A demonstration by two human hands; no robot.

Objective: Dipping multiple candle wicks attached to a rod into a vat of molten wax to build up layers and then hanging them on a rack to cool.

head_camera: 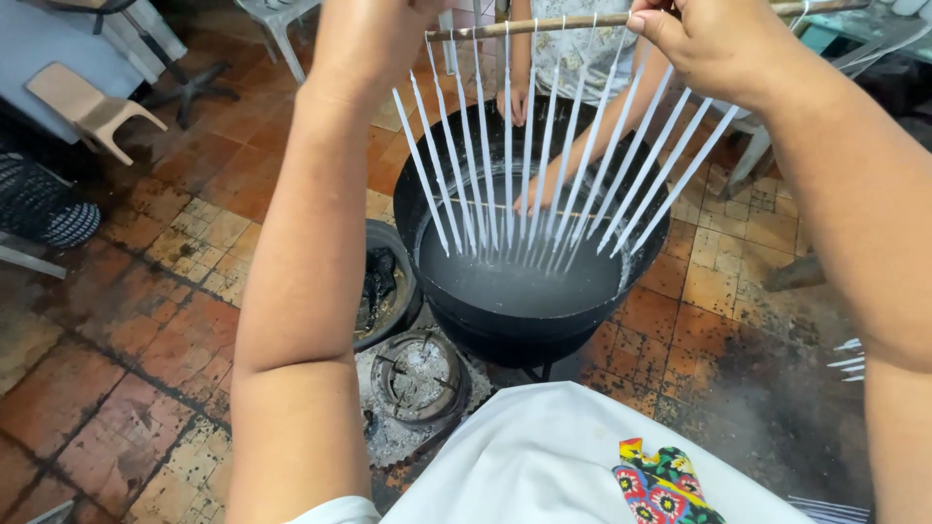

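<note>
Both hands hold a thin wooden stick (582,19) level, up near the top of the view, above a big black pot (437,209). The right hand (714,49) pinches the stick between thumb and curled fingers (655,27). The left hand (374,34) is cut off by the top edge, so I cannot tell how its fingers sit, only that it is at the stick's other end.

From the stick hangs a row of thin white candles (529,175) on short wicks. They fan slightly, their tips gathered close over the pale grey liquid (515,281) in the pot; whether the tips touch the surface cannot be told.

The candles look slim, light and likely soft and brittle, easy to bend, stick together or snap if bumped. They swing freely, so the sensible place to hold is the stiff stick at its two bare ends, kept level, never the candles themselves.

Across the pot another person's hand (532,199) reaches down inside the far rim. On the tiled floor (146,320) just beside the pot sit a smaller dark bowl (383,281) of charred lumps and a round ash-covered burner (419,376). A pale plastic stool (87,105) stands well apart at the upper left.
</note>
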